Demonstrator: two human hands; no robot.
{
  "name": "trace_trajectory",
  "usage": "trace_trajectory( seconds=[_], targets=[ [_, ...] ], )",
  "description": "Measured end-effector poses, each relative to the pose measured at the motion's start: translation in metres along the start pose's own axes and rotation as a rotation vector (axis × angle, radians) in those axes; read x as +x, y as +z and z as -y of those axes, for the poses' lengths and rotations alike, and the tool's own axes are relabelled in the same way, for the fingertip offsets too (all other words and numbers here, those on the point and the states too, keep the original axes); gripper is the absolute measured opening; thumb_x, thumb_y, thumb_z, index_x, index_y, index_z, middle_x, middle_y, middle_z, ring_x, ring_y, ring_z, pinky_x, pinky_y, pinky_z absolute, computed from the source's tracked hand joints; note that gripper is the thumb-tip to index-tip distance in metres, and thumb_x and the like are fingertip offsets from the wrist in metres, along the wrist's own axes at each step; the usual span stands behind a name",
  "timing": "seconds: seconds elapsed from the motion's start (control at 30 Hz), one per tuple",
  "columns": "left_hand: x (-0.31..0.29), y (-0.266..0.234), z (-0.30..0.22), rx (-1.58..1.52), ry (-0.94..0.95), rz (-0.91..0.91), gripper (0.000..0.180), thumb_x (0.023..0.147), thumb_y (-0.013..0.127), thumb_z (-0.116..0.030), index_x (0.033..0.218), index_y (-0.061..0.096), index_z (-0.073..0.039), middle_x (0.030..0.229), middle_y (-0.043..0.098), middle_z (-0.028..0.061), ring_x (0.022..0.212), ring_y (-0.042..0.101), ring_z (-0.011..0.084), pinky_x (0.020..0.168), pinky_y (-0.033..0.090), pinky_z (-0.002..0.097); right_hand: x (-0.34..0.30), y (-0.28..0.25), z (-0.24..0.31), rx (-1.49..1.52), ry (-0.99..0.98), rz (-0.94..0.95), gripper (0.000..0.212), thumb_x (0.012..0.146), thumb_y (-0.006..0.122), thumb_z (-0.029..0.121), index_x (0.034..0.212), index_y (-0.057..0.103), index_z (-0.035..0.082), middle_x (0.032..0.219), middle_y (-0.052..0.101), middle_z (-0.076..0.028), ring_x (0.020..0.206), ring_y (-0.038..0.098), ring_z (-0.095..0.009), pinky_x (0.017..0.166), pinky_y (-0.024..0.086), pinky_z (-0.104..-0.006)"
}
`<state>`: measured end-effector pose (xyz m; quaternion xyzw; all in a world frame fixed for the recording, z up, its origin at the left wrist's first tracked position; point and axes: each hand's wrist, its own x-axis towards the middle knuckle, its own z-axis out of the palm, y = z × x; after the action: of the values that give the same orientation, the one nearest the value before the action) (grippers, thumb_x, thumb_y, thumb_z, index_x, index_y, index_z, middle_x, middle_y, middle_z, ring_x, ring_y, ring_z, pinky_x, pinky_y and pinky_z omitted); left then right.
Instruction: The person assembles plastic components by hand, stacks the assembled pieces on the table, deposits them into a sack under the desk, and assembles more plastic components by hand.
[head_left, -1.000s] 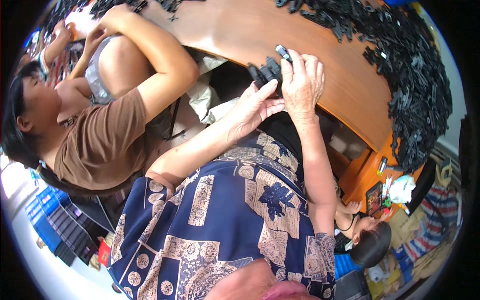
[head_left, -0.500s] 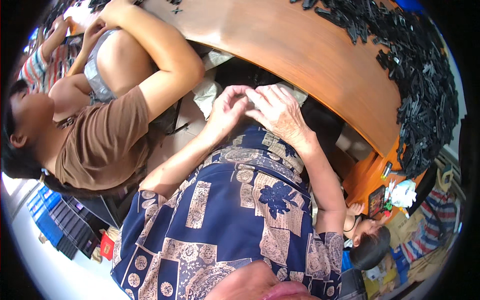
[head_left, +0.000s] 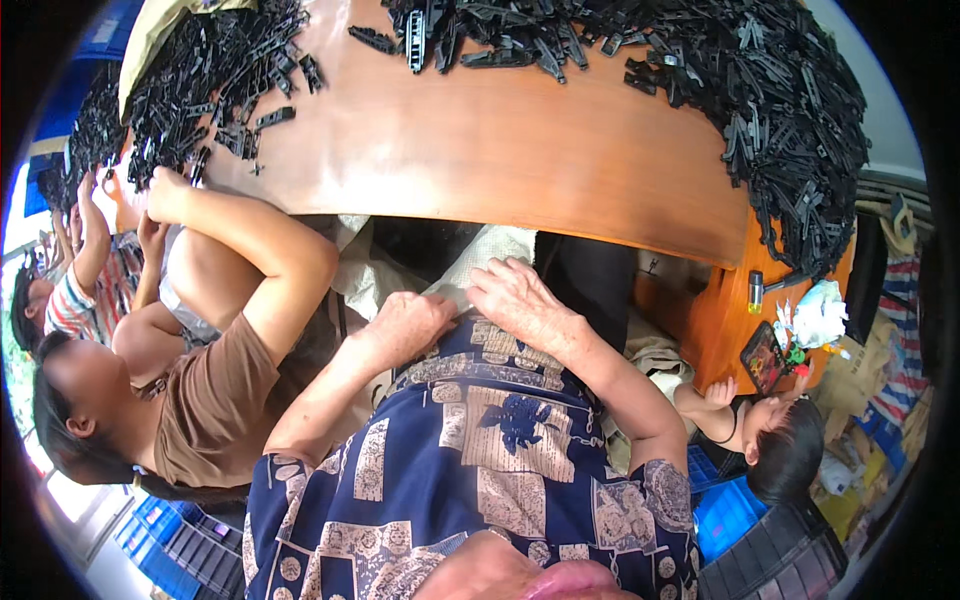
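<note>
A white woven sack (head_left: pixel 492 247) hangs below the table's near edge, in front of my lap. My left hand (head_left: pixel 412 325) is closed, its curled fingers gripping the sack's near edge. Close to its right, my right hand (head_left: pixel 520 303) bends its fingers over the same edge and pinches it. A short strip of the white cloth shows between the two hands. The fingertips of my left hand are mostly hidden from above. Neither hand touches the table (head_left: pixel 450 170) or the black plastic parts on it.
Heaps of small black plastic parts (head_left: pixel 790 130) line the table's far and right sides; another pile (head_left: pixel 215 70) lies at the left. A person in a brown top (head_left: pixel 215 410) sits close on my left. Another person (head_left: pixel 740 440) sits at right, beside a tablet (head_left: pixel 762 358) and a plastic bag (head_left: pixel 820 315).
Both hands have come down toward my lap and moved apart slightly; the white sack's edge now shows between them. The view has shifted, bringing more of the table and its heaps into sight.
</note>
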<state>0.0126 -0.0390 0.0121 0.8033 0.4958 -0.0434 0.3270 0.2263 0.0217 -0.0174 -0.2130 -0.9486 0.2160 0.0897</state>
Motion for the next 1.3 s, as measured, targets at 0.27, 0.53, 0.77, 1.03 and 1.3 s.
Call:
trace_trajectory(
  seconds=[0.27, 0.53, 0.77, 1.03, 1.3],
  targets=[
    [0.12, -0.121, -0.006, 0.135, 0.058, -0.419, 0.027, 0.089, 0.059, -0.012, 0.116, 0.059, -0.005, 0.114, 0.064, 0.0159, 0.097, 0.066, 0.0337, 0.085, 0.05, 0.0491, -0.013, -0.059, -0.021, 0.233, 0.012, -0.233, 0.011, 0.083, 0.069, 0.009, 0.091, 0.064, 0.005, 0.093, 0.061, -0.008, 0.089, 0.063, -0.023, 0.08, 0.053, -0.0357],
    [0.245, -0.159, 0.045, 0.848, 0.323, -0.682, 0.041, 0.095, 0.056, -0.013, 0.136, 0.057, -0.014, 0.139, 0.058, 0.0054, 0.142, 0.043, 0.0249, 0.113, 0.031, 0.0587, -0.001, -0.15, -0.15, -0.524, 0.388, -0.455, 0.037, 0.088, 0.071, 0.014, 0.123, 0.063, 0.007, 0.117, 0.06, -0.01, 0.111, 0.056, -0.027, 0.091, 0.044, -0.0421],
    [0.253, -0.182, 0.021, 0.699, 0.184, -0.419, 0.066, 0.083, 0.072, -0.026, 0.144, 0.049, -0.012, 0.136, 0.052, 0.0099, 0.136, 0.044, 0.03, 0.112, 0.03, 0.0656, 0.017, -0.149, -0.225, -0.8, 0.317, -0.356, 0.025, 0.089, 0.059, 0.004, 0.113, 0.064, 0.005, 0.101, 0.064, -0.006, 0.103, 0.058, -0.025, 0.086, 0.043, -0.0412],
    [0.262, -0.187, 0.047, 0.769, 0.285, -0.406, 0.05, 0.085, 0.067, -0.018, 0.132, 0.053, -0.009, 0.13, 0.057, 0.0131, 0.137, 0.044, 0.0345, 0.11, 0.032, 0.0668, 0.018, -0.157, -0.224, -0.675, 0.313, -0.219, 0.029, 0.089, 0.056, 0.001, 0.117, 0.062, 0.007, 0.104, 0.066, -0.007, 0.102, 0.059, -0.028, 0.088, 0.044, -0.0434],
    [0.258, -0.171, 0.07, 0.765, 0.271, -0.596, 0.041, 0.087, 0.061, -0.019, 0.127, 0.055, -0.01, 0.125, 0.059, 0.0127, 0.135, 0.046, 0.0329, 0.107, 0.034, 0.0673, 0.024, -0.149, -0.221, -0.651, 0.375, -0.162, 0.037, 0.094, 0.064, 0.016, 0.13, 0.056, 0.008, 0.111, 0.063, -0.008, 0.107, 0.057, -0.027, 0.09, 0.044, -0.0432]
  ],
)
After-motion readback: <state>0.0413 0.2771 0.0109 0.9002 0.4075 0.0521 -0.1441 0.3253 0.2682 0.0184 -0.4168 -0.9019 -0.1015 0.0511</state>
